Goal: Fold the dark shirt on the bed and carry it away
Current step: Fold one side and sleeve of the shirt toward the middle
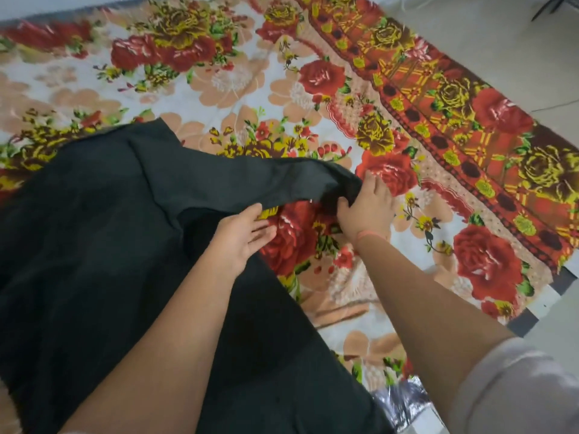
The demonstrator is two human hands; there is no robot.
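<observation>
A big dark shirt (94, 245) lies spread on the flowery bed cover (250, 73), filling the 8 o'clock side. One sleeve (250, 183) reaches toward 3 o'clock. The right hand (365, 208) pinches the sleeve's end with closed fingers. The left hand (241, 236) rests under the sleeve, fingers loose and apart.
</observation>
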